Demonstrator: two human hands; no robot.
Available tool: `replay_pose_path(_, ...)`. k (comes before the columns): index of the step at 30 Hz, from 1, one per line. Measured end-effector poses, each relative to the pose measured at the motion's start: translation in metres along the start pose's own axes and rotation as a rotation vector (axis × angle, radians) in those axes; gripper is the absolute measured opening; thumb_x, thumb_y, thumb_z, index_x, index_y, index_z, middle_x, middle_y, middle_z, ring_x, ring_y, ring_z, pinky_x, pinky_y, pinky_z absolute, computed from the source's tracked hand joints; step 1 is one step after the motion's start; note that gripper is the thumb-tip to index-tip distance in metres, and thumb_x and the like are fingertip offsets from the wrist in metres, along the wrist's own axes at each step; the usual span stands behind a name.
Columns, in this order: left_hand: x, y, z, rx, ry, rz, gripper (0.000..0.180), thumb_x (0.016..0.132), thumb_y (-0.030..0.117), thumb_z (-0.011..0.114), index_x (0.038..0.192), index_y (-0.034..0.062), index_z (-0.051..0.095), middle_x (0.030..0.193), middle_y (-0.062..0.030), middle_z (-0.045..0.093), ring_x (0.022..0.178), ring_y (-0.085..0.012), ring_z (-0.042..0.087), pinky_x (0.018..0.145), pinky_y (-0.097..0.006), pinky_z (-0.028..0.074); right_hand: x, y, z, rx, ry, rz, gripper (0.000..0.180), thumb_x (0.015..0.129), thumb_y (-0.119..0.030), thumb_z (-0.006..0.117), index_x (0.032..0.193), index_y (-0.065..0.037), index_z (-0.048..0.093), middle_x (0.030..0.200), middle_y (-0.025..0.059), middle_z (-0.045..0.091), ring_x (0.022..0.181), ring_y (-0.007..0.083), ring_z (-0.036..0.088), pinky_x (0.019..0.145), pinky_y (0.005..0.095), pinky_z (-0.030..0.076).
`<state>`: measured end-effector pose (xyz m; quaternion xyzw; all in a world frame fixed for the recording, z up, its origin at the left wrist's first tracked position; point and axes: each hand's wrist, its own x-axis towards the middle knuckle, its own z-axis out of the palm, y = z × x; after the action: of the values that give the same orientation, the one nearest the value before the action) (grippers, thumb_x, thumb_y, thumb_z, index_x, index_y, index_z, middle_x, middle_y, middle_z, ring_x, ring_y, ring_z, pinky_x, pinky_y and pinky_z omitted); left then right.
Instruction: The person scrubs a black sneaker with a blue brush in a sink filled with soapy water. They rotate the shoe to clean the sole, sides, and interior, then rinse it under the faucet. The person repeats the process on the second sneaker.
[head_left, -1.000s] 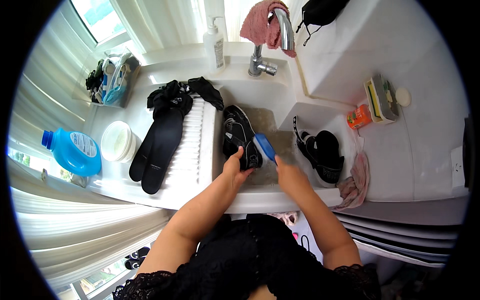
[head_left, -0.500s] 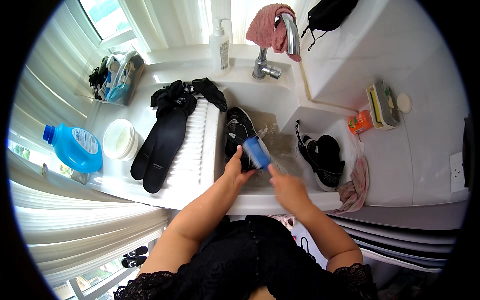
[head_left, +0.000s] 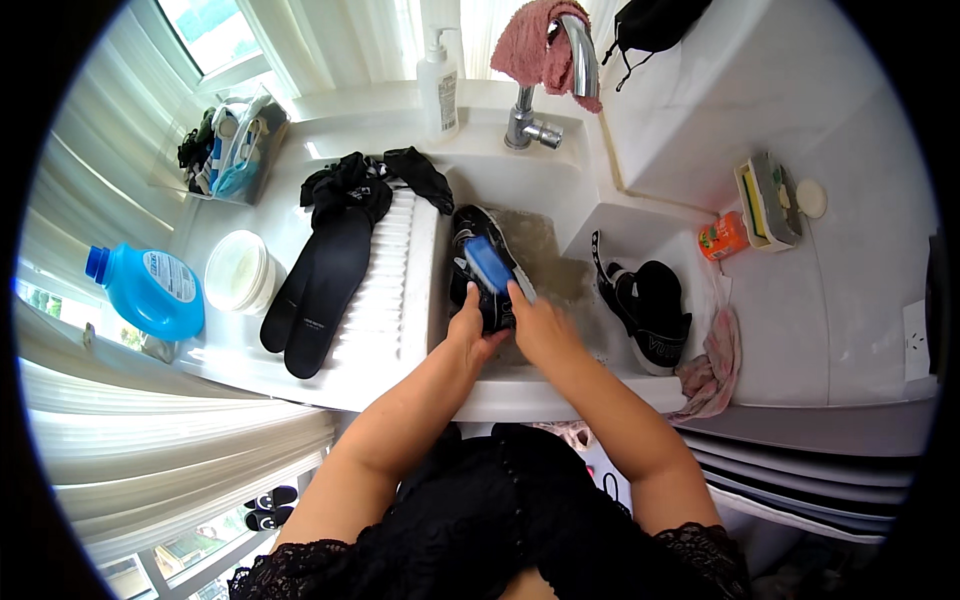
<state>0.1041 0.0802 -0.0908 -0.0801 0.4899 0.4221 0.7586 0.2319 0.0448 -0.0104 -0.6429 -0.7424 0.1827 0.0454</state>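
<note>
While the left hand point(head_left: 470, 333) grasped the near end of a black shoe point(head_left: 496, 310), thumb on the upper and fingers tucked round its side, the right hand point(head_left: 540, 328) was closed on the handle end of a blue brush point(head_left: 487, 264). That brush lay slantwise over the shoe's upper, its bristles hidden from me. The shoe sat at the left side of the sink point(head_left: 505, 178), just beside some murky water point(head_left: 555, 288).

To its right, and apart from it, a second black shoe point(head_left: 655, 305) rested on the sink's pale ledge, with a crumpled pink rag point(head_left: 715, 365) near it. On the left was a ridged white washboard point(head_left: 388, 300); two black insoles point(head_left: 322, 290) overlapped along its edge, a bunched black cloth point(head_left: 345, 190) at their far end. Farther left, the white surface point(head_left: 280, 222) carried a white tub point(head_left: 240, 272), a blue jug point(head_left: 155, 295) and a clear box point(head_left: 262, 165) of odds and ends. Behind the sink stood a pump bottle point(head_left: 437, 95) and a metal tap point(head_left: 523, 128) draped with a pink towel point(head_left: 535, 45). Over by the right wall, an orange bottle point(head_left: 723, 236) stood beside a sponge holder point(head_left: 785, 225).
</note>
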Motion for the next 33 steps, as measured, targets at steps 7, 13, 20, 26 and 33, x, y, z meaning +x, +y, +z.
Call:
replay_pose_path(7, 0.015, 0.004, -0.011, -0.065, -0.133, -0.033, 0.062, 0.091, 0.058, 0.048, 0.131, 0.0115, 0.047, 0.129, -0.0106, 0.054, 0.115, -0.0299, 0.053, 0.096, -0.054, 0.043, -0.06, -0.009, -0.01, 0.012, -0.104, -0.029, 0.045, 0.094, -0.025, 0.046, 0.139, -0.022, 0.043, 0.086, 0.0217, 0.063, 0.081, 0.0397, 0.063, 0.075, 0.0491, 0.049)
replay_pose_path(13, -0.026, 0.007, 0.013, 0.011, -0.245, 0.056, 0.062, 0.085, 0.046, 0.066, 0.132, 0.0104, 0.046, 0.125, -0.0113, 0.055, 0.114, -0.0294, 0.053, 0.099, -0.05, 0.041, -0.042, 0.062, -0.043, 0.173, 0.046, 0.307, 0.037, 0.093, -0.02, 0.049, 0.127, -0.01, 0.056, 0.095, 0.0219, 0.066, 0.086, 0.0375, 0.064, 0.075, 0.0468, 0.05)
replay_pose_path(20, -0.029, 0.01, 0.021, 0.076, -0.345, 0.015, 0.061, 0.088, 0.049, 0.06, 0.13, 0.0075, 0.047, 0.124, -0.0143, 0.056, 0.113, -0.0356, 0.054, 0.099, -0.047, 0.04, -0.026, 0.108, 0.004, 0.11, -0.255, 0.251, 0.041, 0.092, -0.02, 0.05, 0.131, -0.006, 0.051, 0.099, 0.0224, 0.065, 0.093, 0.0408, 0.062, 0.079, 0.0476, 0.049)
replay_pose_path(26, -0.029, 0.011, 0.02, 0.052, -0.447, 0.078, 0.061, 0.089, 0.051, 0.057, 0.131, 0.008, 0.046, 0.125, -0.0132, 0.055, 0.113, -0.0321, 0.055, 0.1, -0.048, 0.038, -0.103, 0.028, -0.068, 0.149, 0.132, 0.137, 0.044, 0.093, -0.019, 0.05, 0.136, -0.014, 0.046, 0.082, 0.0207, 0.061, 0.077, 0.0398, 0.061, 0.07, 0.048, 0.048)
replay_pose_path(33, -0.023, 0.004, 0.022, 0.108, -0.494, 0.074, 0.051, 0.094, 0.047, 0.05, 0.128, 0.0085, 0.049, 0.125, -0.0117, 0.056, 0.113, -0.0298, 0.055, 0.099, -0.046, 0.04, -0.035, 0.024, -0.053, -0.022, 0.307, 0.142, 0.047, 0.093, -0.022, 0.049, 0.139, -0.016, 0.042, 0.082, 0.0176, 0.058, 0.067, 0.0381, 0.061, 0.061, 0.05, 0.049)
